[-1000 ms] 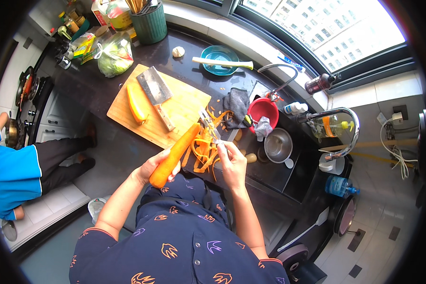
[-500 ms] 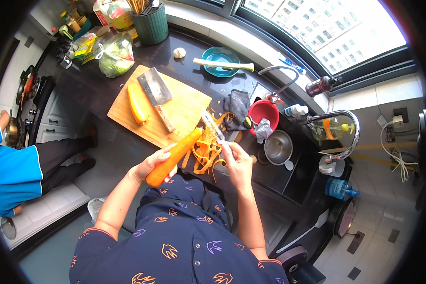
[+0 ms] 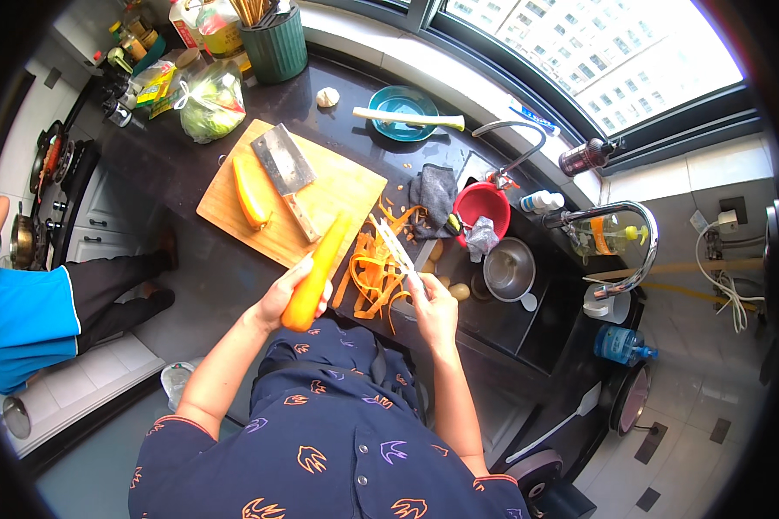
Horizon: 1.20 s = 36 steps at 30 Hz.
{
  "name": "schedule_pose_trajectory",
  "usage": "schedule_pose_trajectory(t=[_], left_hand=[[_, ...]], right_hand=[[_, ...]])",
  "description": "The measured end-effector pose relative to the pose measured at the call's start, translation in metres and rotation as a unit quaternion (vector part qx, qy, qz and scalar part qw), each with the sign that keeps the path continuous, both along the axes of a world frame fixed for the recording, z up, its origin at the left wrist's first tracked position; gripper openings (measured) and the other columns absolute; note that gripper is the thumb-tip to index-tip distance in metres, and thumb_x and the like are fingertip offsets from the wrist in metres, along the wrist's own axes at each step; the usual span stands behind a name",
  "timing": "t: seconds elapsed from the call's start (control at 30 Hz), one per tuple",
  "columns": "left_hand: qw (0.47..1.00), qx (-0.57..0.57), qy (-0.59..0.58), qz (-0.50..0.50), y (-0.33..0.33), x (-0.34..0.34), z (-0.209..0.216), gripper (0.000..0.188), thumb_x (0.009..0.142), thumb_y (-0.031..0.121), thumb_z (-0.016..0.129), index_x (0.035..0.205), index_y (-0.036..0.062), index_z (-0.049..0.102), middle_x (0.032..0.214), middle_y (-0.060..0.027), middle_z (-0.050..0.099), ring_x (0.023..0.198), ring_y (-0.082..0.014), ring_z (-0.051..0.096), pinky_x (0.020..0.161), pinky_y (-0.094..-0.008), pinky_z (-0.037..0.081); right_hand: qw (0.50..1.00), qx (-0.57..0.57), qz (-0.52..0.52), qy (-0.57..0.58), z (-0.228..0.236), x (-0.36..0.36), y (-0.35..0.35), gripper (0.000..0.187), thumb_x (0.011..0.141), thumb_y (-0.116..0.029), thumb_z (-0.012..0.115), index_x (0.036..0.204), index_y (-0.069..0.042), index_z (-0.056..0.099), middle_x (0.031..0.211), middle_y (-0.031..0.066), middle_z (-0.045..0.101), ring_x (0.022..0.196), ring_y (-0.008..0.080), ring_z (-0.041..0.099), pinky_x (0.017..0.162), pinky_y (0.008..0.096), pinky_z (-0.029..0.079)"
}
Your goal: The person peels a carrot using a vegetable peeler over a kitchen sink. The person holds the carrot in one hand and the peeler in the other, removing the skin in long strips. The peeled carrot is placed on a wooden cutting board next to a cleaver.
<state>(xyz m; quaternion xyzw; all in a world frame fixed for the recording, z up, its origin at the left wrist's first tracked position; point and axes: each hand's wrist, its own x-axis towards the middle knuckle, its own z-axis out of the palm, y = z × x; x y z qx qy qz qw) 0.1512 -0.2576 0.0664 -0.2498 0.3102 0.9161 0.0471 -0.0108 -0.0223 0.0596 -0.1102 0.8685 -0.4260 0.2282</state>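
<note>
My left hand point(image 3: 279, 292) is wrapped round the thick lower end of an orange carrot point(image 3: 313, 285), its thin tip pointing away over the near edge of the wooden cutting board point(image 3: 348, 190). In my right hand point(image 3: 434, 313) is a peeler point(image 3: 395, 247), apart from the carrot and to its right. Orange peelings point(image 3: 374, 284) lie in a heap on the dark counter between my hands. On the board rest a second carrot point(image 3: 250, 197), peeled-looking, and a cleaver point(image 3: 284, 161) with a wooden handle.
At right, the sink holds a red bowl point(image 3: 481, 206), a metal pot point(image 3: 509, 269) and several potatoes point(image 3: 459, 291). A teal plate point(image 3: 398, 104) bears a long pale green stalk. Bagged greens point(image 3: 212, 108) stand at back left. A person in blue point(image 3: 28, 311) stands at far left.
My left hand has turned the carrot more upright and shifted it slightly right. The peeler has come away from it, down and right. The other person's arm has moved.
</note>
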Motion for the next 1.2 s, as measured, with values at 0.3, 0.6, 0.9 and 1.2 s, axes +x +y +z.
schedule_pose_trajectory(t=[0.3, 0.6, 0.9, 1.2], left_hand=[[0.961, 0.157, 0.091, 0.208, 0.022, -0.037, -0.004, 0.054, 0.106, 0.041, 0.047, 0.148, 0.0066, 0.040, 0.150, -0.0138, 0.047, 0.144, -0.0267, 0.041, 0.120, -0.0448, 0.034], [0.972, 0.109, 0.104, 0.181, 0.033, -0.040, -0.001, 0.056, 0.107, 0.039, 0.047, 0.152, 0.0079, 0.036, 0.156, -0.0123, 0.041, 0.143, -0.0240, 0.040, 0.119, -0.0423, 0.034], [0.997, 0.046, 0.054, 0.023, 0.008, -0.010, -0.003, 0.047, 0.102, 0.023, 0.062, 0.145, 0.0137, 0.044, 0.132, -0.0037, 0.057, 0.119, -0.0155, 0.060, 0.098, -0.0305, 0.052], [0.989, 0.083, 0.123, -0.027, 0.013, -0.002, 0.026, 0.072, 0.090, -0.006, 0.068, 0.154, 0.0057, 0.036, 0.136, -0.0159, 0.058, 0.118, -0.0258, 0.064, 0.097, -0.0365, 0.057]], right_hand=[[0.939, -0.265, -0.022, -0.219, 0.012, 0.027, -0.016, 0.035, 0.094, -0.018, 0.074, 0.124, -0.002, 0.062, 0.087, -0.0024, 0.061, 0.082, 0.0055, 0.057, 0.074, 0.0220, 0.046], [0.908, -0.324, -0.017, -0.267, 0.032, 0.035, -0.042, 0.057, 0.081, -0.006, 0.083, 0.131, -0.001, 0.057, 0.127, 0.0102, 0.062, 0.121, 0.0178, 0.058, 0.094, 0.0291, 0.053], [0.887, -0.388, 0.013, -0.250, 0.040, 0.021, -0.033, 0.063, 0.079, 0.006, 0.081, 0.134, 0.004, 0.052, 0.126, 0.0119, 0.062, 0.116, 0.0187, 0.062, 0.097, 0.0315, 0.054], [0.815, -0.463, 0.020, -0.349, 0.040, 0.000, -0.026, 0.069, 0.076, -0.005, 0.086, 0.136, 0.000, 0.051, 0.124, 0.0105, 0.064, 0.112, 0.0189, 0.065, 0.099, 0.0323, 0.052]])
